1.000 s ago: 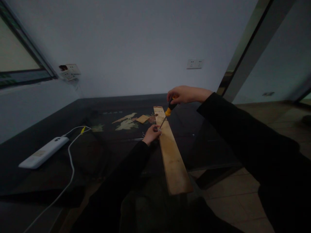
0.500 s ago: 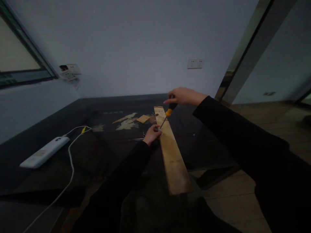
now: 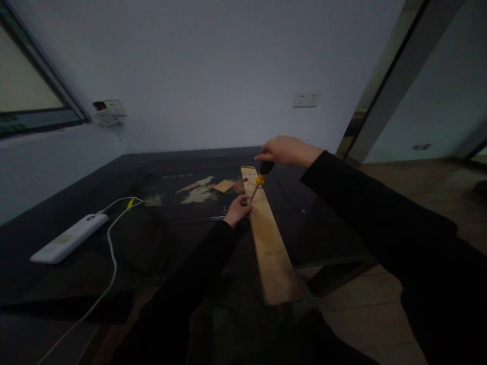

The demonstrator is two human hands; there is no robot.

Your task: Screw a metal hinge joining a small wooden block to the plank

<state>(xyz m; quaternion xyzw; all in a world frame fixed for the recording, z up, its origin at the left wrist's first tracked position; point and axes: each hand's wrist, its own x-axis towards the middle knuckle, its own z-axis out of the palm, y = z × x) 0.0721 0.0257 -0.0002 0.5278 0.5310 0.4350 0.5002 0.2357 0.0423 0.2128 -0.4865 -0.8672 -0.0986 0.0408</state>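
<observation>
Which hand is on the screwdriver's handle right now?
The right hand, holding the screwdriver from above by its black-and-yellow handle; the left hand is lower, beside the tip at the wooden board.

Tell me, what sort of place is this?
An indoor room, perhaps in a home, though I can't be sure: there's a dark table by a pale wall with a socket on it.

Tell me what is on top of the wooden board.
On the wooden board, a small shiny piece shows at the left hand, with the screwdriver in the right hand pointing down there. The left hand partly covers the piece; wood beneath both can't be seen.
</observation>
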